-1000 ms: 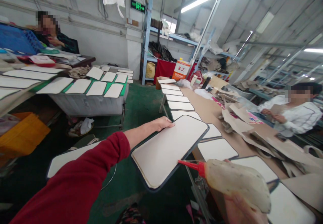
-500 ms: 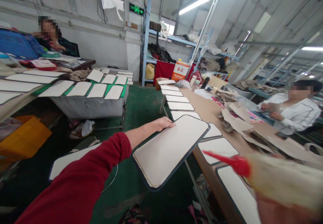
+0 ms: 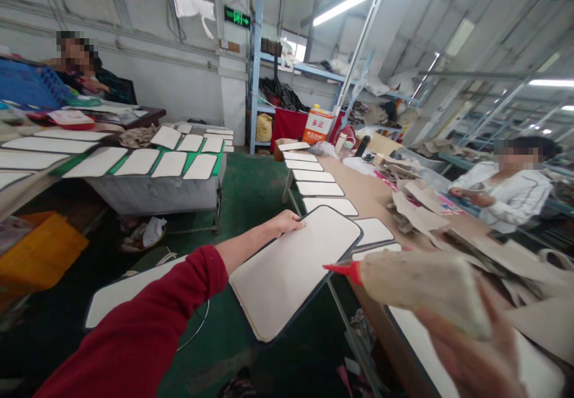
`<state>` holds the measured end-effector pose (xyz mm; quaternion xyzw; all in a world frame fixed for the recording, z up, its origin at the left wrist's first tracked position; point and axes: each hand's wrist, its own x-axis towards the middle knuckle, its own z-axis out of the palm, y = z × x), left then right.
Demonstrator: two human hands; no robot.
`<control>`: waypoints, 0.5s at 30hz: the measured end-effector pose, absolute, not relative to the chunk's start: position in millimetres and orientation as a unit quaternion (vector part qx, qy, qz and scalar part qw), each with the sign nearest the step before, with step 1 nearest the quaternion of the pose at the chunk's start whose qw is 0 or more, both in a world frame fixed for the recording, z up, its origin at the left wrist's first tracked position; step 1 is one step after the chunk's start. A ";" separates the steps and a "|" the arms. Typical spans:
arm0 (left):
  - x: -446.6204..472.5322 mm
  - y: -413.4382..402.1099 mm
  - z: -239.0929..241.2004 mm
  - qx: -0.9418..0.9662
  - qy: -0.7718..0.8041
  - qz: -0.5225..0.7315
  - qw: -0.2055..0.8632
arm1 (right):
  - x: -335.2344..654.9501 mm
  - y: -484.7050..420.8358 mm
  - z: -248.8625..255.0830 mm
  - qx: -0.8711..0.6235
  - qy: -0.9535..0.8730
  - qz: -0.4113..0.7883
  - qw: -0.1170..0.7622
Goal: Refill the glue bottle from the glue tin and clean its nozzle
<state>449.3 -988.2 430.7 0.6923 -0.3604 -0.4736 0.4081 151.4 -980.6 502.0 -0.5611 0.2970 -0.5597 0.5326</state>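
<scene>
Panel (image 3: 296,275) is tilted in the air near the table (image 3: 352,177), its left edge pinched between thumb and fingers of your left hand (image 3: 287,223), while your right hand (image 3: 475,350) wraps its fingers around a bottle (image 3: 417,287) whose red nozzle (image 3: 352,271) points at the panel's right edge.

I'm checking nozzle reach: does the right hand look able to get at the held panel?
Probably yes: the right hand holds the bottle, whose red nozzle overlaps the panel in view, and nothing visible stands between.
</scene>
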 end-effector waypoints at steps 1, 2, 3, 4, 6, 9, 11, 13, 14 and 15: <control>450.7 -988.1 430.8 0.693 -0.358 -0.472 0.410 | 151.8 -978.4 493.3 -0.555 0.280 -0.560 0.548; 452.1 -988.0 431.0 0.694 -0.355 -0.471 0.413 | 151.8 -976.7 484.2 -0.543 0.264 -0.563 0.564; 453.6 -987.9 431.3 0.694 -0.353 -0.470 0.415 | 151.4 -975.4 475.4 -0.527 0.253 -0.569 0.579; 455.0 -987.8 431.8 0.694 -0.350 -0.470 0.418 | 150.7 -974.3 467.4 -0.508 0.248 -0.577 0.589; 457.5 -987.7 433.4 0.693 -0.344 -0.472 0.422 | 148.7 -972.9 454.3 -0.488 0.253 -0.578 0.604; 459.3 -988.6 436.6 0.689 -0.338 -0.482 0.422 | 144.6 -972.0 440.2 -0.487 0.235 -0.571 0.617; 459.0 -990.3 438.6 0.686 -0.335 -0.491 0.420 | 141.0 -972.5 432.7 -0.499 0.223 -0.554 0.629; 458.2 -992.9 440.1 0.683 -0.334 -0.496 0.419 | 137.3 -973.1 426.8 -0.505 0.217 -0.538 0.638; 457.7 -994.4 440.7 0.682 -0.334 -0.497 0.419 | 135.8 -973.4 424.8 -0.503 0.221 -0.537 0.640; 457.3 -995.9 441.2 0.682 -0.335 -0.498 0.419 | 134.7 -973.5 423.5 -0.500 0.223 -0.539 0.640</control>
